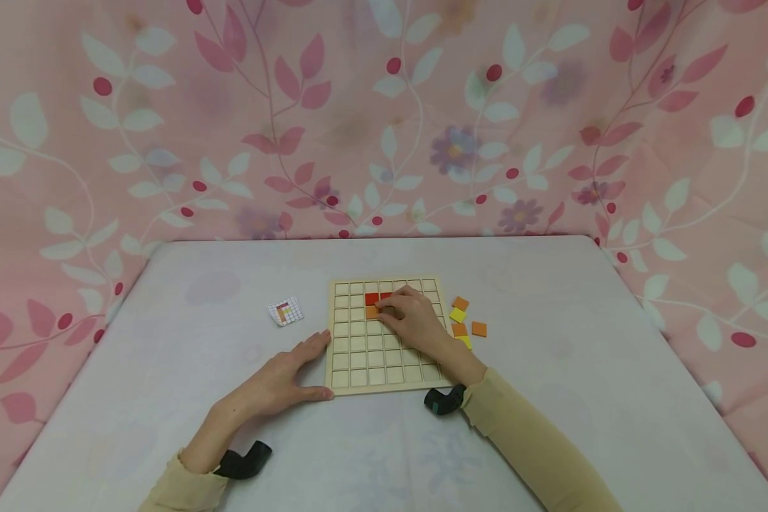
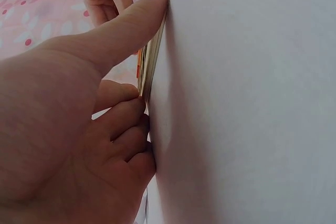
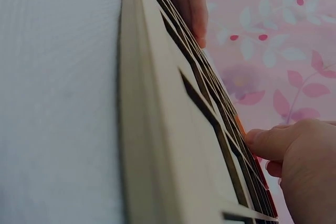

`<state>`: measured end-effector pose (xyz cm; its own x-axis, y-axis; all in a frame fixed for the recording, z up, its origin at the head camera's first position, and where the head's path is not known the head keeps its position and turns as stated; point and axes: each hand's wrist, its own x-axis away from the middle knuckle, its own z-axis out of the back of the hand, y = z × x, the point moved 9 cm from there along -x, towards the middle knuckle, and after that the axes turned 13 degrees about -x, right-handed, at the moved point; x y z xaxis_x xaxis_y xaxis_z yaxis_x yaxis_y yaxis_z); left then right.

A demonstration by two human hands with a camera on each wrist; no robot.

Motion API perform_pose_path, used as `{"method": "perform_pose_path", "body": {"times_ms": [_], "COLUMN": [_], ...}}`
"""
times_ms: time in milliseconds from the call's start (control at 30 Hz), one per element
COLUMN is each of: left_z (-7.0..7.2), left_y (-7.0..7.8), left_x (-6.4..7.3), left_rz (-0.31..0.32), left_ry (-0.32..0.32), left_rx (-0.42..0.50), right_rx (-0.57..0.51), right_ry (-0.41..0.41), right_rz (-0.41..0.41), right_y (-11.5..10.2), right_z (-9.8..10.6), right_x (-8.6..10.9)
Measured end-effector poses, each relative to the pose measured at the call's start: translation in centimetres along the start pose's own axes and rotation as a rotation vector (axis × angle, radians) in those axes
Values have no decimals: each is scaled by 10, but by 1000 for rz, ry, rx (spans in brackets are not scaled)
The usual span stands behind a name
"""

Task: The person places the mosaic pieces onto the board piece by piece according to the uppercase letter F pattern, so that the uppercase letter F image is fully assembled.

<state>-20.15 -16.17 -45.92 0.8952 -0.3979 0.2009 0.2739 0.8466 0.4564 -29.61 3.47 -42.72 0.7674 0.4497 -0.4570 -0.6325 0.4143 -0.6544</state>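
Observation:
A wooden grid board [image 1: 358,361] lies on the table. Two red tiles [image 1: 372,299] sit side by side in its upper cells, the right one partly covered by fingers. Directly below the left red tile is an orange tile [image 1: 371,313]. My right hand [image 1: 416,320] reaches over the board and pinches this orange tile between thumb and index finger; in the right wrist view the thumb [image 3: 262,141] is at the tile. My left hand [image 1: 281,377] rests against the board's left edge, thumb at the lower corner and fingers extended higher up. The left wrist view shows its thumb [image 2: 131,24] on the rim.
Right of the board lie several loose orange and yellow tiles, including a separate orange tile [image 1: 479,329] and a yellow tile [image 1: 457,314]. A small pattern card [image 1: 285,311] with a coloured grid lies to the left. A floral curtain [image 1: 384,121] hangs behind the table.

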Motion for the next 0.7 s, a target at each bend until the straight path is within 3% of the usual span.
{"method": "perform_pose_path", "body": {"times_ms": [400,700], "left_z": [0,0], "left_y": [-1,0], "left_x": [0,0], "left_rz": [7,22], "left_ry": [-2,-8], "left_rx": [2,-3], "right_rx": [-47,-194], "right_ry": [32,125], "right_rz": [-23,-133], "right_y": [2,17], "right_z": [8,77], "right_x": [-2,4]}}
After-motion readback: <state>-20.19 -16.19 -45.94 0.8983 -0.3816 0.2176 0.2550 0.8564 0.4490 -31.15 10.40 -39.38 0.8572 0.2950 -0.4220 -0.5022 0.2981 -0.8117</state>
